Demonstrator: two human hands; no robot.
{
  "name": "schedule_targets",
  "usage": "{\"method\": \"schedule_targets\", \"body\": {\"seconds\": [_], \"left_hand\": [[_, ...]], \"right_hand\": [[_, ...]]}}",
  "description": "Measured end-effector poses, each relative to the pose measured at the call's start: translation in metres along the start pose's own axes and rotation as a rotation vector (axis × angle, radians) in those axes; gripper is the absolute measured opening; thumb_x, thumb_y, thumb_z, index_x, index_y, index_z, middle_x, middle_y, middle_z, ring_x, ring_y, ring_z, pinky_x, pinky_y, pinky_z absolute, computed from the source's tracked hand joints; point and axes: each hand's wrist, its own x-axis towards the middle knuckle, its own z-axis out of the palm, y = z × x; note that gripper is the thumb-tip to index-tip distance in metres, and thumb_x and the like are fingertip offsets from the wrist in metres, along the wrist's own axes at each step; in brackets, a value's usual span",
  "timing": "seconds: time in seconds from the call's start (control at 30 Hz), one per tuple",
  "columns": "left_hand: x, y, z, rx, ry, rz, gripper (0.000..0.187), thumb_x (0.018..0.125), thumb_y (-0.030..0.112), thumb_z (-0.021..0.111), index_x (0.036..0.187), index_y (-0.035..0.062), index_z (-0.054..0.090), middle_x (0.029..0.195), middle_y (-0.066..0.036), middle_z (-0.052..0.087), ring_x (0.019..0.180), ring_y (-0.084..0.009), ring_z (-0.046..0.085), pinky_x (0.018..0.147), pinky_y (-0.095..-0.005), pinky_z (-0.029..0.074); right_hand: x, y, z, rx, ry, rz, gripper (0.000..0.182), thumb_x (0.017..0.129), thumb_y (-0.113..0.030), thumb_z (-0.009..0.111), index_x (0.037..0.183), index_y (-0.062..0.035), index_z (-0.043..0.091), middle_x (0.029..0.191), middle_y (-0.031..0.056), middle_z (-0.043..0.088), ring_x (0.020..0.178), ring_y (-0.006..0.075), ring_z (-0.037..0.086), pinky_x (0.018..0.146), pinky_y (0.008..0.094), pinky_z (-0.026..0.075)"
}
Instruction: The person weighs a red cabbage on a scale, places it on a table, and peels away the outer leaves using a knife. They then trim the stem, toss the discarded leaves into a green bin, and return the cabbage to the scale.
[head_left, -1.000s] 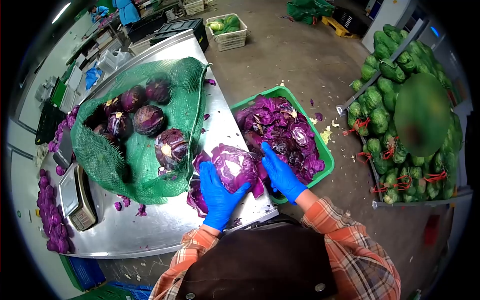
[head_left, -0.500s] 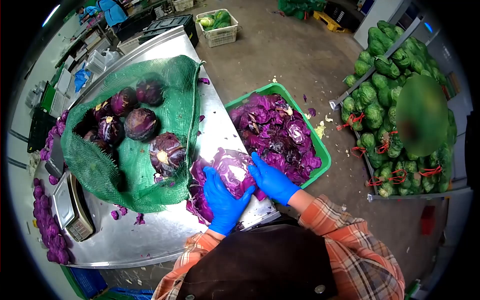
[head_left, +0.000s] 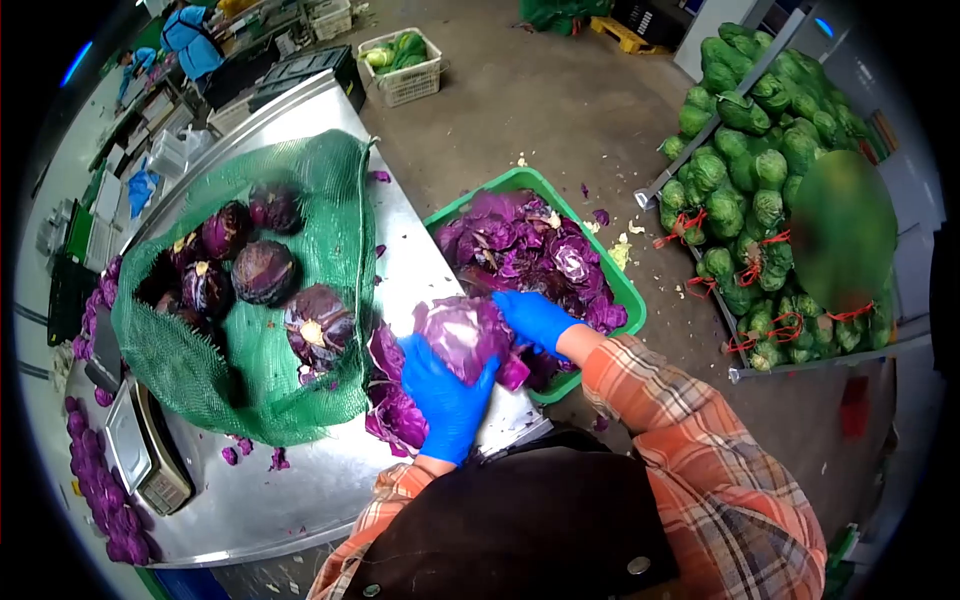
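Head view, red cabbage (head_left: 463, 335) clamped between left hand (head_left: 443, 395) and right hand (head_left: 533, 317), fingers wrapped round it, just beside green crate (head_left: 630, 300), mesh sack (head_left: 330, 210) beyond.

Glossy steel table (head_left: 300, 480) (scuffed), green mesh sack (head_left: 200, 370).

A cabbage (head_left: 462, 335) sits between both hands at the worktop's (head_left: 300, 480) near right corner, left hand (head_left: 440, 395) below it, right hand (head_left: 535, 318) to its right. Left of it a net sack (head_left: 250, 350) of cabbages lies on the worktop. A crate (head_left: 625, 290) of leaves stands on the floor just right of the worktop. A scale (head_left: 140, 450) sits at the worktop's left edge.
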Motion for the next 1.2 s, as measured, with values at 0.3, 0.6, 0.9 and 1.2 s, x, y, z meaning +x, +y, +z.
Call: {"method": "schedule_targets", "body": {"seconds": [0.3, 0.6, 0.9, 1.2], "left_hand": [[-0.03, -0.013, -0.012, -0.074, 0.037, -0.003, 0.115, 0.062, 0.048, 0.083, 0.141, -0.0099, 0.021, 0.145, -0.034, 0.024, 0.133, -0.0468, 0.029, 0.107, -0.05, 0.028], [-0.024, -0.006, -0.025, 0.003, -0.06, 0.067, 0.117, 0.054, 0.059, 0.083, 0.131, -0.0129, 0.032, 0.133, -0.035, 0.037, 0.116, -0.0468, 0.045, 0.095, -0.0508, 0.039], [0.004, -0.013, -0.035, -0.012, -0.079, 0.174, 0.126, 0.055, 0.054, 0.084, 0.144, -0.0069, 0.019, 0.136, -0.029, 0.039, 0.121, -0.0432, 0.043, 0.101, -0.0487, 0.035], [-0.005, 0.005, -0.032, 0.097, -0.256, 0.046, 0.127, 0.053, 0.065, 0.08, 0.139, -0.011, 0.025, 0.134, -0.031, 0.04, 0.116, -0.0429, 0.045, 0.096, -0.0505, 0.036]], "right_hand": [[-0.072, -0.029, 0.017, 0.487, 0.262, 0.351, 0.064, 0.098, -0.051, 0.037, 0.149, -0.0156, 0.023, 0.091, 0.0187, 0.064, 0.059, 0.0276, 0.057, 0.05, 0.0402, 0.048], [-0.096, -0.051, 0.039, 0.103, 0.495, -0.166, 0.059, 0.1, -0.035, 0.041, 0.148, -0.0069, 0.022, 0.141, 0.0288, 0.037, 0.121, 0.0434, 0.048, 0.095, 0.0449, 0.044], [-0.082, -0.044, 0.052, 0.142, 0.397, -0.079, 0.061, 0.1, -0.04, 0.038, 0.143, 0.0025, 0.029, 0.139, 0.0299, 0.039, 0.122, 0.0425, 0.047, 0.098, 0.0428, 0.043], [-0.075, -0.052, 0.052, 0.155, 0.387, 0.03, 0.062, 0.099, -0.04, 0.039, 0.142, 0.0036, 0.026, 0.126, 0.0346, 0.049, 0.11, 0.0458, 0.054, 0.09, 0.0471, 0.046]]}}
